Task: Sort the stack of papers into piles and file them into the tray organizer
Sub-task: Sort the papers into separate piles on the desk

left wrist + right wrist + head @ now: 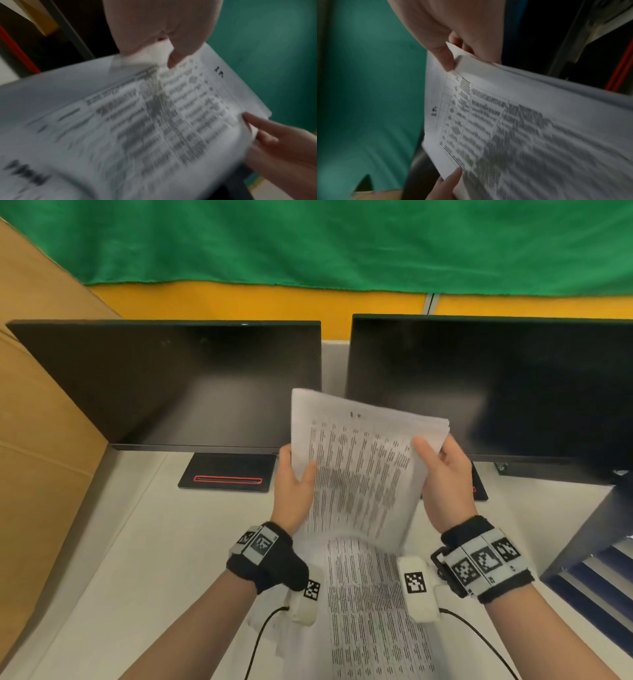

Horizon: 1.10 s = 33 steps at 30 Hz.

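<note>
Both hands hold a stack of printed papers [359,467] up above the white desk, tilted toward me. My left hand [294,481] grips the stack's left edge, thumb on the printed face. My right hand [442,474] grips the right edge, thumb on top and fingers behind. The left wrist view shows the blurred stack of papers [154,115] with my left thumb [178,54] on it. In the right wrist view the stack of papers [513,128] is pinched by my right thumb [443,56]. Another printed sheet [373,611] lies flat on the desk below. The dark tray organizer [589,556] stands at the right.
Two dark monitors [178,381] [496,392] stand at the back of the desk, their stands [226,474] close behind my hands. A cardboard panel [41,412] borders the left side. A green cloth [308,241] hangs behind. Cables trail from my wrist devices.
</note>
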Motion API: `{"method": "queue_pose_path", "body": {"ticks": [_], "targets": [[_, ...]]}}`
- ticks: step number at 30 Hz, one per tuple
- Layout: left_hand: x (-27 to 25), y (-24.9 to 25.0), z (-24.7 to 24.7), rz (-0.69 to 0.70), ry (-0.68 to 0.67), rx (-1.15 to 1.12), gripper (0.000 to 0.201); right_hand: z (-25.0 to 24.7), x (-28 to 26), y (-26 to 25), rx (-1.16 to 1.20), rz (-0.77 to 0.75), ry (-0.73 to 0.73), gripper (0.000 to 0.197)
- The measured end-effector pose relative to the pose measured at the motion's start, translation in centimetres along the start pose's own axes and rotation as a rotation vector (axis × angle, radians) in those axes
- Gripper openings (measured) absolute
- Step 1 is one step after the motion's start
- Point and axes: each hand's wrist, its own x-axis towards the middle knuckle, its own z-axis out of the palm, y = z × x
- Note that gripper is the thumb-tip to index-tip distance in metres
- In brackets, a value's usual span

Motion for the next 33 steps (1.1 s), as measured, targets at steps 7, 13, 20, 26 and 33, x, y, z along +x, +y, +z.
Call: {"method": "queue_pose_path", "body": {"ticks": [7,13,20,26,33], "targets": [[-1.4,-1.5,2.0,0.146,0.133,-0.013,0.036,2.5,-0.6,2.3,-0.062,-0.115,0.004,0.014],[-0.6,-4.9,1.9,-0.199,0.196,-0.066,0.040,2.1,0.9,7.7,-0.079,0.226,0.023,0.023],[0.4,-5.9,1.7,-0.313,0.227,-0.042,0.033,2.9,2.0,8.9,0.133,0.388,0.103,0.026],[1.4,-2.6,-2.1,-0.144,0.116,0.102,0.025,1.9,2.1,8.8,0.017,0.310,0.062,0.038],[0.0,-2.7,-18.9,-0.420,0.203,0.311,0.042,-3.9,0.6,15.5,-0.990,0.418,-0.146,0.059]]}}
